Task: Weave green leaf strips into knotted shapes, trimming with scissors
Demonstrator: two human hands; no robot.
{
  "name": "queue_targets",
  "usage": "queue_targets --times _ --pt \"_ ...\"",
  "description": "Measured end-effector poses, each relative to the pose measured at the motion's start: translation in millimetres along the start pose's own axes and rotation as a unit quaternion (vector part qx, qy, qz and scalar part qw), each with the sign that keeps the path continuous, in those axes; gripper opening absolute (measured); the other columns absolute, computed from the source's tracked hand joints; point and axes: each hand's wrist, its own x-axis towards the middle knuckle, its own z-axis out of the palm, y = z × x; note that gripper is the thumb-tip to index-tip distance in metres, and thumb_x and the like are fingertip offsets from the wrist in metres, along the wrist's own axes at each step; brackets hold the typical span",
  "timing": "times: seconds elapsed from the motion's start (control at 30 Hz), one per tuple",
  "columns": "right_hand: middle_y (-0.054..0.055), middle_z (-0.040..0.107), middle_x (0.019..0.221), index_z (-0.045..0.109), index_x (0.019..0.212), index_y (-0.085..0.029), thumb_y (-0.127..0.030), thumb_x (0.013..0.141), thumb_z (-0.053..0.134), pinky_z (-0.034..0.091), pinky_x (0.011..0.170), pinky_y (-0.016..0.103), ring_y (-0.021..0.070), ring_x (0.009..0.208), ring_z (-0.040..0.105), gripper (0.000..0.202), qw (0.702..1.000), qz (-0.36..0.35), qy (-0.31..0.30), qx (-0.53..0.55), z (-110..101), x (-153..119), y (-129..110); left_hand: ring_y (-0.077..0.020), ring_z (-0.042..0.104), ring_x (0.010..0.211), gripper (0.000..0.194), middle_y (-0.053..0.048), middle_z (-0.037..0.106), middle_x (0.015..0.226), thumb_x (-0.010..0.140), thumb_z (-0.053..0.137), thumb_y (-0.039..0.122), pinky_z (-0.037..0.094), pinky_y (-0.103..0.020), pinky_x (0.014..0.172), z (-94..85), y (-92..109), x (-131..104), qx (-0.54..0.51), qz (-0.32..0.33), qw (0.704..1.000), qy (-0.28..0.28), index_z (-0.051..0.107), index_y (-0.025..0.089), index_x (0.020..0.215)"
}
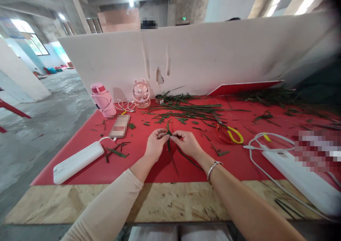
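Between the fingertips of both hands is a small knot of green leaf strips (pixel 168 131), with long loose ends hanging down over the red sheet. My left hand (pixel 156 143) pinches it from the left, thumb and fingers closed. My right hand (pixel 185 141) pinches the same piece from the right, and one strip trails below that hand. Just beyond the hands lie cut leaf bits and a bundle of long green strips (pixel 197 108). Scissors with red and yellow handles (pixel 233 134) lie to the right.
A pink bottle (pixel 103 100) and a clear pink jug (pixel 141 93) stand at the back left. White power banks (pixel 78 162) (pixel 303 180) with cables lie on both sides. A white partition (pixel 197 56) closes off the back. Bare board (pixel 80 202) forms the front edge.
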Motion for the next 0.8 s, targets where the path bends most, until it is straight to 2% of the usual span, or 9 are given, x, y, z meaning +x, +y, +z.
queue_targets --times 0.1,0.2,0.4,0.5,0.53,0.6,0.7,0.77,0.8 --pt "-0.002 0.055 0.059 0.06 0.068 -0.014 -0.031 0.079 0.049 0.036 0.056 0.02 0.0107 0.058 0.047 0.022 1.0 0.008 0.021 -0.009 1 0 0 -0.0061 0.054 0.055 0.03 0.001 0.062 0.066 0.055 0.074 0.021 0.041 -0.019 0.058 -0.6 0 2 -0.042 -0.047 0.998 -0.022 0.06 0.013 0.081" --pt "-0.001 0.056 0.061 0.06 0.07 -0.015 -0.028 0.08 0.048 0.036 0.056 0.02 0.0107 0.058 0.048 0.02 0.999 -0.005 0.021 -0.027 0 0 -1 -0.0069 0.055 0.057 0.032 -0.001 0.063 0.069 0.054 0.076 0.024 0.043 -0.02 0.059 -0.7 0 2 -0.09 -0.087 0.991 -0.04 0.063 0.013 0.081" --pt "-0.002 0.053 0.055 0.059 0.065 -0.016 -0.027 0.08 0.049 0.034 0.052 0.02 0.0099 0.052 0.045 0.021 0.995 -0.029 0.031 -0.089 0 -1 -3 -0.0074 0.056 0.06 0.027 -0.001 0.063 0.069 0.06 0.074 0.025 0.043 -0.019 0.06 -3.6 -1 4 -0.088 -0.07 0.991 -0.078 0.065 0.013 0.083" --pt "-0.001 0.057 0.06 0.06 0.068 -0.016 -0.028 0.081 0.049 0.037 0.055 0.021 0.011 0.056 0.049 0.02 0.996 -0.048 0.015 -0.072 -1 -2 -7 -0.0074 0.056 0.062 0.024 -0.001 0.062 0.067 0.058 0.075 0.024 0.044 -0.019 0.063 -4.9 0 5 -0.11 -0.071 0.987 -0.09 0.064 0.011 0.076" --pt "0.0 0.059 0.063 0.06 0.072 -0.016 -0.029 0.081 0.049 0.039 0.056 0.021 0.0116 0.057 0.051 0.019 0.996 -0.055 0.021 -0.062 -2 -3 -8 -0.0071 0.056 0.06 0.024 0.0 0.062 0.065 0.058 0.075 0.024 0.045 -0.019 0.062 -5.5 1 4 -0.125 -0.084 0.984 -0.092 0.062 0.011 0.073" --pt "0.003 0.061 0.074 0.06 0.083 -0.017 -0.029 0.081 0.048 0.042 0.061 0.023 0.0135 0.064 0.054 0.017 0.993 -0.068 0.072 -0.062 -7 -3 -12 -0.0069 0.055 0.057 0.024 0.0 0.062 0.066 0.058 0.075 0.025 0.045 -0.019 0.058 -6.8 5 3 -0.152 -0.119 0.976 -0.099 0.059 0.013 0.071" --pt "0.01 0.059 0.1 0.058 0.1 -0.018 -0.027 0.077 0.053 0.042 0.079 0.031 0.0202 0.09 0.055 0.026 0.97 -0.101 0.167 -0.147 -17 -2 -15 -0.007 0.057 0.055 0.025 -0.002 0.064 0.071 0.06 0.074 0.024 0.044 -0.016 0.051 -8.9 9 2 -0.168 -0.147 0.968 -0.117 0.055 0.014 0.073" --pt "0.01 0.055 0.115 0.058 0.104 -0.02 -0.028 0.073 0.057 0.034 0.091 0.039 0.0246 0.106 0.049 0.032 0.955 -0.121 0.167 -0.212 -24 0 -13 -0.0063 0.057 0.055 0.024 -0.002 0.064 0.071 0.06 0.074 0.023 0.044 -0.015 0.05 -9.7 10 2 -0.168 -0.149 0.967 -0.124 0.055 0.014 0.073" --pt "0.009 0.056 0.115 0.06 0.102 -0.022 -0.028 0.073 0.058 0.029 0.095 0.043 0.0248 0.107 0.048 0.029 0.953 -0.126 0.151 -0.231 -26 1 -10 -0.006 0.056 0.055 0.024 -0.002 0.064 0.07 0.06 0.074 0.022 0.045 -0.015 0.051 -9.9 11 2 -0.166 -0.15 0.967 -0.125 0.054 0.014 0.073"
